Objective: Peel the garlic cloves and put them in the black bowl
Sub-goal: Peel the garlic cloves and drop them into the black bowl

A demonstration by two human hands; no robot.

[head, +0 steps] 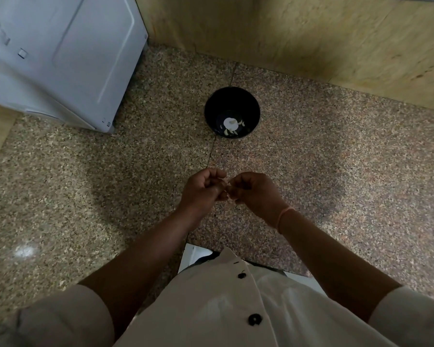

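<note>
The black bowl (232,103) stands on the speckled granite counter (336,159) ahead of my hands, with a few pale peeled garlic cloves (232,126) lying at its bottom. Nearer to me, my left hand (203,190) and my right hand (253,192) are held together above the counter, fingertips meeting. Between the fingertips they pinch a small garlic clove (227,189), which is mostly hidden by the fingers. A pink band circles my right wrist.
A white appliance (60,58) occupies the back left of the counter. A tan tiled wall (311,33) runs along the back. The counter's front edge lies just before my white buttoned shirt (236,309).
</note>
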